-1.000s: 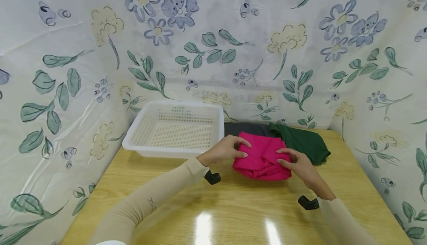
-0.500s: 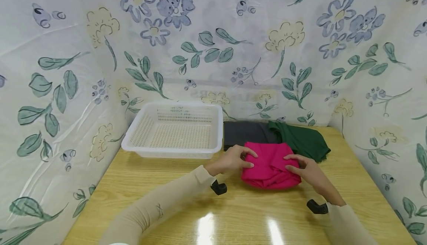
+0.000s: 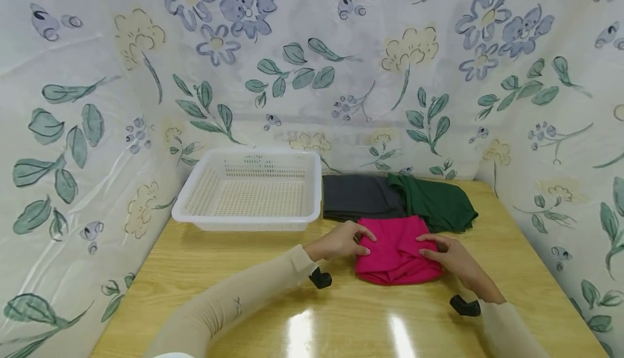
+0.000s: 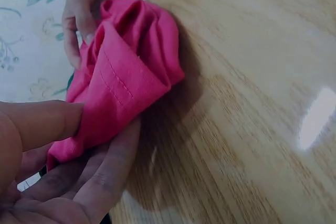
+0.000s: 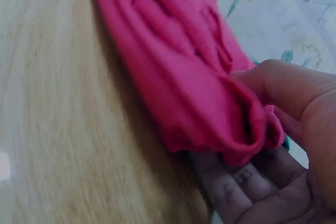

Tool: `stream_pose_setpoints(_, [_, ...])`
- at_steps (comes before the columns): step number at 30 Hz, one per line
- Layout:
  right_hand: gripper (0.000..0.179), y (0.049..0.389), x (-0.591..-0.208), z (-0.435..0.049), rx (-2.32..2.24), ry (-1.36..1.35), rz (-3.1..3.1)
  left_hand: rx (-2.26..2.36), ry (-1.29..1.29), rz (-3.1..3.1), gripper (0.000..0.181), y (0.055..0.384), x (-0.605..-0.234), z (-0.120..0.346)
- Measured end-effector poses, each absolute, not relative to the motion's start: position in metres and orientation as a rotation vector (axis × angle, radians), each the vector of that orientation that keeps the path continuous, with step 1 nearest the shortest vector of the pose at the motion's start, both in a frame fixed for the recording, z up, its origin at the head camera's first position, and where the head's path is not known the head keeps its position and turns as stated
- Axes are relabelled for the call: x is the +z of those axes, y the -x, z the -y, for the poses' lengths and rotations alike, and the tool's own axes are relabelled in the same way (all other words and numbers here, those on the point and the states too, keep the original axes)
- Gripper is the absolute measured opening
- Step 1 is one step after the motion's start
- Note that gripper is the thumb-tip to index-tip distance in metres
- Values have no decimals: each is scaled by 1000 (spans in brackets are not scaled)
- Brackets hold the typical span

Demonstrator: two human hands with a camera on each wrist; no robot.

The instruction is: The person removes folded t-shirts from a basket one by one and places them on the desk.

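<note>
A folded pink cloth [image 3: 392, 252] lies between the two hands, low over the table or on it. At its left edge the left hand [image 3: 341, 240] grips it, thumb on top and fingers tucked beneath, as the left wrist view shows. The right hand [image 3: 453, 259] pinches the opposite edge the same way. In the right wrist view, loose layers of the pink cloth [image 5: 178, 61] bunch beside the right thumb. Which garment it is, I cannot tell.
Behind the pink cloth lie a folded dark grey cloth [image 3: 361, 195] and a dark green cloth [image 3: 439, 203], which overlap slightly. A white perforated plastic basket [image 3: 248, 222] stands at the back left of the wooden table [image 3: 234, 260]. Flowered sheeting [image 3: 292, 49] surrounds the table.
Both hands have brought the pink cloth toward the person and slightly right, lowering it. More of the dark grey cloth behind it shows now. Both grips stay the same.
</note>
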State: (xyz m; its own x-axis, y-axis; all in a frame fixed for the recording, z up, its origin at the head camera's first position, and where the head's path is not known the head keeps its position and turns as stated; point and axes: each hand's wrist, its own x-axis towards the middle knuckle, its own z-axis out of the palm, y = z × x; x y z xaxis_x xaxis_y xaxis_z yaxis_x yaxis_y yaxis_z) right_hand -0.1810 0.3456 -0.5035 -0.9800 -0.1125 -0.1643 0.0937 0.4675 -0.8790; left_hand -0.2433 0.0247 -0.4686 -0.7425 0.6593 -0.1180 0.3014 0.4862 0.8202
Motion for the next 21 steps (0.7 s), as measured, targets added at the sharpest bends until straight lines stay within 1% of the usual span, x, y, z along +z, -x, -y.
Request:
stream_pose_setpoints(14, [51,186,-503,-342,-1537,66,-2431,1031,-838,-2356,29,251,-478,-18])
stream_pose_setpoints(18, [51,185,-499,-343,-1510,79,-2433,973,-907,-2382,28,251,-473,-17])
stream_pose_setpoints(21, [50,185,-493,-348,-1486,104,-2436,841,-1035,-2471,25,251,-465,-16])
